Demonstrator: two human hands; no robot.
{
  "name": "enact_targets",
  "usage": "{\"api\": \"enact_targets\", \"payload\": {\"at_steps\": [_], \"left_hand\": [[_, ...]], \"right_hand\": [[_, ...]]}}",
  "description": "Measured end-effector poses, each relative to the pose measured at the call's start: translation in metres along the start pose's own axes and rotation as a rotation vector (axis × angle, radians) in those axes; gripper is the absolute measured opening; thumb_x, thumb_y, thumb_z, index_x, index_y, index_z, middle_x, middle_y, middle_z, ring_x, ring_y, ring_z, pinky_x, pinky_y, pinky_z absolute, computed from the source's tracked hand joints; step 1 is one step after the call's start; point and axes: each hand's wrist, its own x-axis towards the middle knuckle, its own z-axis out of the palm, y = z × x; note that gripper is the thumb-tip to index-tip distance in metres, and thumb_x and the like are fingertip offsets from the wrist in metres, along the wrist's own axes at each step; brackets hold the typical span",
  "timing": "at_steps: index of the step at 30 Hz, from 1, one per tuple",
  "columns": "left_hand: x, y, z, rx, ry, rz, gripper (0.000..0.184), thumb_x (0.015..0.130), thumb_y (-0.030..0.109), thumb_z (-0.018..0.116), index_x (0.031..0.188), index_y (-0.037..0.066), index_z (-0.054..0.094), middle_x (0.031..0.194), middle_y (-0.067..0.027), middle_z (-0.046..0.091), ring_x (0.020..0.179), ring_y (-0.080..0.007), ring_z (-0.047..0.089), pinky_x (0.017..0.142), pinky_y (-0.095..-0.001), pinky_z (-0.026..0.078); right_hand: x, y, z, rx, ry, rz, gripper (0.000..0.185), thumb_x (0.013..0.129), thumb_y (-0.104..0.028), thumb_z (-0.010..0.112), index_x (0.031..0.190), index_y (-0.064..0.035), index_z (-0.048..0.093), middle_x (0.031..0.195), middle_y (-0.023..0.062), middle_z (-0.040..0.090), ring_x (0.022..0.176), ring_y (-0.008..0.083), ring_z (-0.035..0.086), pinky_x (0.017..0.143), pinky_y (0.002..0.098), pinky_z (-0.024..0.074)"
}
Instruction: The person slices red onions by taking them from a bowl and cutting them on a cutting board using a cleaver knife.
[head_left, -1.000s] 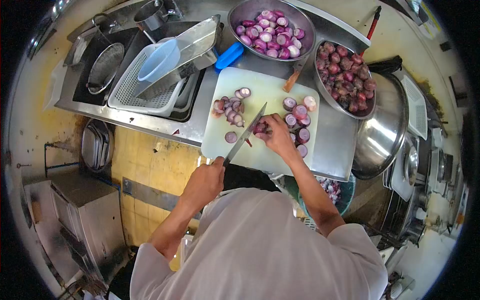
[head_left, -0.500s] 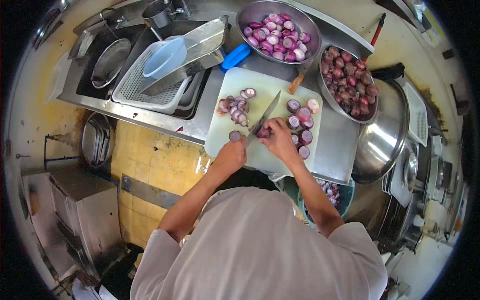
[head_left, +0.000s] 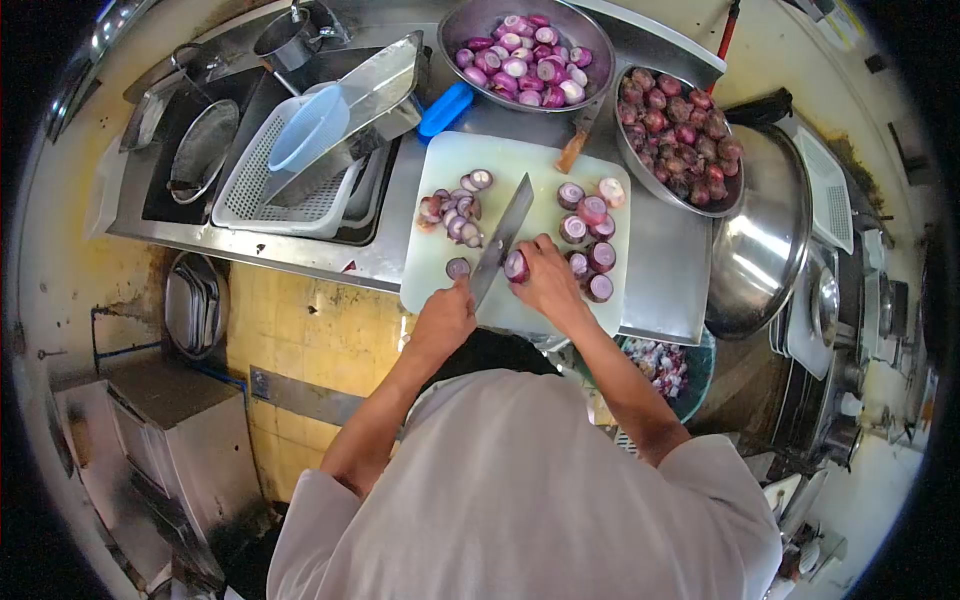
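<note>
The left hand (head_left: 446, 315) hides the handle of the knife (head_left: 503, 238). The right hand (head_left: 548, 282) covers part of an onion (head_left: 516, 267). Nearer the body than that hand, the counter (head_left: 672, 300) and right forearm (head_left: 632, 392) partly hide a green tub (head_left: 701, 383), its scraps (head_left: 662, 368) too small to identify. Beyond the hand, the view cuts off a red pole (head_left: 728, 38).

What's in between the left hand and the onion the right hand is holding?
The knife blade lies between the left hand and the onion in the right hand, in the head view.
</note>
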Motion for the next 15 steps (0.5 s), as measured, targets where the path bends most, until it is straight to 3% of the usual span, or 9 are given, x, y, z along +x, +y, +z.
{"api": "enact_targets", "payload": {"at_steps": [2, 6, 8, 12, 14, 15], "left_hand": [[0.005, -0.006, 0.007, 0.022, 0.023, 0.010, 0.019, 0.091, 0.007, 0.061, 0.104, -0.007, 0.056, 0.074, -0.0317, 0.065, 0.075, -0.0505, 0.067, 0.070, -0.0609, 0.051], [0.005, -0.012, 0.004, 0.002, 0.026, -0.002, 0.023, 0.094, 0.008, 0.061, 0.108, -0.008, 0.051, 0.081, -0.0342, 0.064, 0.081, -0.0537, 0.064, 0.070, -0.0610, 0.049], [0.005, -0.012, 0.003, -0.004, 0.021, -0.028, 0.023, 0.094, 0.009, 0.061, 0.108, -0.007, 0.052, 0.081, -0.0342, 0.064, 0.081, -0.0537, 0.064, 0.071, -0.0612, 0.049], [0.006, 0.000, -0.004, 0.000, 0.014, -0.058, 0.018, 0.092, 0.007, 0.060, 0.102, -0.008, 0.057, 0.079, -0.0334, 0.066, 0.082, -0.0503, 0.068, 0.076, -0.0601, 0.052], [0.006, 0.004, -0.011, 0.026, -0.007, -0.051, 0.018, 0.092, 0.007, 0.059, 0.102, -0.007, 0.058, 0.079, -0.0338, 0.066, 0.082, -0.0507, 0.067, 0.077, -0.0602, 0.051], [0.004, 0.007, -0.014, 0.050, -0.024, -0.054, 0.017, 0.092, 0.007, 0.059, 0.102, -0.007, 0.058, 0.078, -0.0341, 0.066, 0.082, -0.0511, 0.067, 0.078, -0.0603, 0.051]], "right_hand": [[0.002, 0.001, -0.001, -0.024, -0.086, 0.031, 0.051, 0.069, -0.010, 0.081, 0.117, -0.0055, 0.063, 0.108, 0.0147, 0.060, 0.105, 0.0398, 0.062, 0.091, 0.0476, 0.0529], [-0.005, 0.010, -0.007, 0.080, -0.078, -0.064, 0.052, 0.069, -0.010, 0.083, 0.117, -0.0049, 0.063, 0.107, 0.0141, 0.062, 0.105, 0.0369, 0.065, 0.090, 0.0449, 0.0550], [-0.012, 0.006, -0.015, 0.303, -0.069, -0.073, 0.057, 0.069, -0.010, 0.086, 0.121, -0.0058, 0.062, 0.113, 0.0135, 0.065, 0.107, 0.0313, 0.067, 0.088, 0.0411, 0.0571], [-0.013, 0.016, -0.008, 0.488, -0.026, 0.017, 0.058, 0.067, -0.009, 0.085, 0.120, -0.0082, 0.061, 0.119, 0.0168, 0.067, 0.109, 0.0378, 0.065, 0.092, 0.0443, 0.0532], [-0.012, 0.027, 0.007, 0.421, -0.044, 0.039, 0.062, 0.071, -0.005, 0.087, 0.127, -0.0065, 0.060, 0.127, 0.0141, 0.066, 0.111, 0.0256, 0.069, 0.090, 0.0377, 0.0576], [-0.013, 0.028, 0.007, 0.420, -0.038, 0.046, 0.062, 0.071, -0.005, 0.087, 0.127, -0.0065, 0.060, 0.127, 0.0141, 0.066, 0.111, 0.0256, 0.069, 0.090, 0.0377, 0.0576]]}}
